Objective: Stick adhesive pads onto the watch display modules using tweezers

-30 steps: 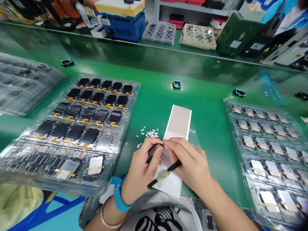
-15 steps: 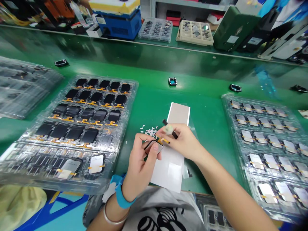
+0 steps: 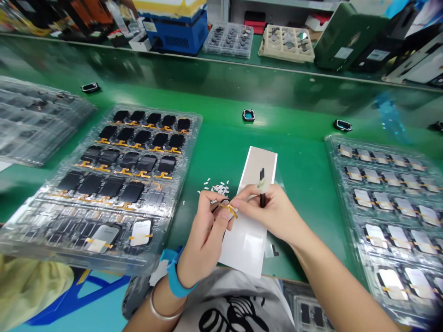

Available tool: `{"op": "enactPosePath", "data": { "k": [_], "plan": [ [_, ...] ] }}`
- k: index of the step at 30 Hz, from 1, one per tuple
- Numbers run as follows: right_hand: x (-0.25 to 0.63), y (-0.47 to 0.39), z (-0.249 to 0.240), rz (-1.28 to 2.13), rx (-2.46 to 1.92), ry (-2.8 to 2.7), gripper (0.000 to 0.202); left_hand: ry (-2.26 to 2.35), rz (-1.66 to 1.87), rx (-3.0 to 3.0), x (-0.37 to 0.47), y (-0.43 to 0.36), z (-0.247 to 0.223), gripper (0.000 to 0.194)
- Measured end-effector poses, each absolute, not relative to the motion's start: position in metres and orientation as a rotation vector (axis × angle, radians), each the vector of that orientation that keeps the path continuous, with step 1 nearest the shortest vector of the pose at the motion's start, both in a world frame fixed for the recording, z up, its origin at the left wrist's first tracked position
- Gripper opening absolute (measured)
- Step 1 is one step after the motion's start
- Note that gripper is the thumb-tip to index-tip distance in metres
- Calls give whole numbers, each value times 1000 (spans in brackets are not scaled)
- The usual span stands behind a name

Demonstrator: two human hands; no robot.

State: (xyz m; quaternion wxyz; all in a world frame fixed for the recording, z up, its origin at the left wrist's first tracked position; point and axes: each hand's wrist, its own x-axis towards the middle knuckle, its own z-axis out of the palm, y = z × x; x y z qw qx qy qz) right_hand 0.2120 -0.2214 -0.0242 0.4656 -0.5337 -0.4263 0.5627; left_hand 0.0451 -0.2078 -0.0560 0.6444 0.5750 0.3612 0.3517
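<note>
Near the middle of the bench, my left hand (image 3: 207, 230) pinches a small screen part (image 3: 224, 206) with an orange flex strip by its edges. My right hand (image 3: 268, 205) touches the strip with thumb and forefinger, and its curled fingers also hold a dark pen-like tool (image 3: 262, 199) with a pale wrapping, pointing up. Both hands meet over the left edge of a white and beige sheet (image 3: 260, 167). Small white pieces (image 3: 220, 188) lie scattered just behind my left hand. A blue band is round my left wrist.
At left stands a clear tray (image 3: 194, 152) of black screens with orange strips; at right, another tray (image 3: 334, 170) holds silver-backed ones. Small black frames (image 3: 248, 115) lie along the back. A shelf (image 3: 228, 62) behind bears a blue box (image 3: 176, 34) and parts trays.
My right hand has turned the tool from slanted to nearly upright, and its fingertips now touch the orange strip, which lies folded over the part. The view has shifted slightly.
</note>
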Motion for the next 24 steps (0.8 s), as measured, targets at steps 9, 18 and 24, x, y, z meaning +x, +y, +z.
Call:
{"op": "enactPosePath", "data": {
  "k": [9, 18, 24],
  "plan": [
    [203, -227, -26, 1174, -1330, -1142, 20, 833, 811, 1248, 47, -209, -57, 15],
    [204, -229, -24, 1095, -1405, -1173, 18, 776, 793, 1241, 46, -208, -56, 13],
    [204, -226, -27, 1127, -1367, -1171, 14, 799, 801, 1318, 47, -205, -56, 12]
  ]
}}
